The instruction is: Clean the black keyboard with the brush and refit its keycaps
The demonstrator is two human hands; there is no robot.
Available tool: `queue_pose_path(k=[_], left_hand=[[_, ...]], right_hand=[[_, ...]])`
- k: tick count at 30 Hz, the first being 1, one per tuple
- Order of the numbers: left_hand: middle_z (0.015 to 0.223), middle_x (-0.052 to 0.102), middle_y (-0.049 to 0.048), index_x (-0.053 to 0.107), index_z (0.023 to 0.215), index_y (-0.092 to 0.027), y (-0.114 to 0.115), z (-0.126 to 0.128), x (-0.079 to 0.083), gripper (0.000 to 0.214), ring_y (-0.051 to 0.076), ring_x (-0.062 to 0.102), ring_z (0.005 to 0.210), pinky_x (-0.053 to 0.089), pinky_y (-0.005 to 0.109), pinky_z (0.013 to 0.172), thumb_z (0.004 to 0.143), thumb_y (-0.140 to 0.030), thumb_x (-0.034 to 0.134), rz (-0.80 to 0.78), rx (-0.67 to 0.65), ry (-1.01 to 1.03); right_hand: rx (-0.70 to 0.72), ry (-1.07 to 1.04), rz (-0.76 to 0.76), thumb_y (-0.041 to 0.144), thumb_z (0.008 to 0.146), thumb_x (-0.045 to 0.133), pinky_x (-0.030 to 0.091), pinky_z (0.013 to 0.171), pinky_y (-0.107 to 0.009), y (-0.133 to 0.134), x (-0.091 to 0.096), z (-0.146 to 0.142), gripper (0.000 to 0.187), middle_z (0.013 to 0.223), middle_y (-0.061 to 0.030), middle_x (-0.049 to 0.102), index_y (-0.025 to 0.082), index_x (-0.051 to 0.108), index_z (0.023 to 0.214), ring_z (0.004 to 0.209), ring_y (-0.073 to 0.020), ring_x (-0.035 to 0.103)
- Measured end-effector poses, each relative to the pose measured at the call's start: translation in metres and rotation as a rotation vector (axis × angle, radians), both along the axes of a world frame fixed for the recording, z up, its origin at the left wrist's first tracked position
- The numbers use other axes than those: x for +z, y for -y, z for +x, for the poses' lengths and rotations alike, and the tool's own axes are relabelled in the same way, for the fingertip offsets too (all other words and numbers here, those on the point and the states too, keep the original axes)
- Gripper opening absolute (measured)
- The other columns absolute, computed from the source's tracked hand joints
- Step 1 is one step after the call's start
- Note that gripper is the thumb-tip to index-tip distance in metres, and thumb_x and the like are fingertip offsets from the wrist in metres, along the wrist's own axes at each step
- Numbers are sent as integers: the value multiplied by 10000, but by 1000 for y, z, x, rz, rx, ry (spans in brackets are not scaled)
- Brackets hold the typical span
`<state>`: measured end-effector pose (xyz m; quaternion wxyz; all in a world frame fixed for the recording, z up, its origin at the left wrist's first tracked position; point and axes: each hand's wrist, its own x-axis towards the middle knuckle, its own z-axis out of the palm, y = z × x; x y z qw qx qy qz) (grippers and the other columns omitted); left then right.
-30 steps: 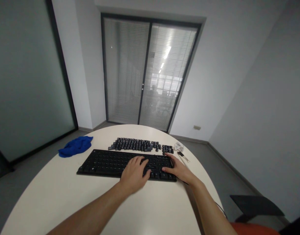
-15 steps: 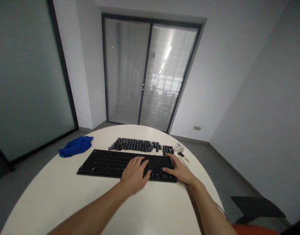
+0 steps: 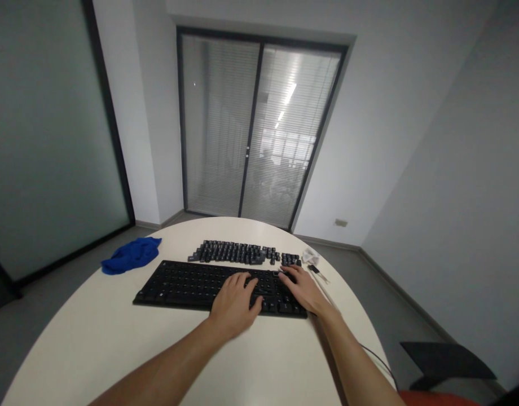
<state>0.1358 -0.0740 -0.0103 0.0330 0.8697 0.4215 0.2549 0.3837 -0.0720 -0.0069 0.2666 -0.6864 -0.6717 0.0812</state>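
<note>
A black keyboard (image 3: 183, 283) lies across the round white table (image 3: 94, 349). My left hand (image 3: 235, 304) rests flat on its middle right part, fingers stretched out over the keys. My right hand (image 3: 302, 289) lies on the keyboard's right end, fingers extended, holding nothing that I can see. Behind the keyboard, several loose black keycaps (image 3: 234, 252) are laid out in rows.
A crumpled blue cloth (image 3: 131, 254) lies at the table's back left. Small tools and a white scrap (image 3: 313, 263) sit at the back right edge. A cable (image 3: 375, 356) hangs off the right side. A dark chair part (image 3: 448, 361) stands to the right.
My right hand has shifted slightly left and forward along the keyboard's right end. The left hand has barely moved. The view has tilted a little.
</note>
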Motion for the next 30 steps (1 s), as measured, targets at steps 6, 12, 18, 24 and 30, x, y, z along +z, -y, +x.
queue_pose_path(k=[6,12,18,24,30], left_hand=[[1319,567,121,585,1303,-194,0,0,1,436,294,484,1240,367,459,1089,928,-390,480,9,-4,11],[1326,563,120,583,1307,-191,0,0,0,437,291,477,1251,355,457,1101,927,-385,483,7,-3,11],[1324,565,118,582,1309,-192,0,0,-1,437,290,478,1248,360,454,1096,930,-386,483,9,-5,10],[1326,563,111,578,1315,-198,1,0,0,438,286,477,1247,361,450,1097,931,-386,483,10,-5,5],[1331,561,111,576,1317,-205,0,0,1,435,287,477,1250,359,455,1096,936,-391,475,8,-6,5]], right_hand=[[-33,53,29,685,884,464,346,1080,-510,-3,-2,-5,575,1270,-116,628,268,691,1209,1214,-336,540],[-22,-4,82,633,893,498,388,1048,-471,-4,-1,-5,512,1219,-117,656,239,717,1137,1146,-316,589],[-22,-145,207,455,914,523,446,969,-414,4,9,-1,333,1145,-84,683,220,675,1092,1061,-266,621],[53,-232,200,372,867,575,489,832,-375,11,14,4,165,904,-55,708,215,626,874,887,-247,654],[139,-304,187,386,850,629,499,893,-385,17,19,0,280,979,-64,717,211,638,1068,945,-239,660]])
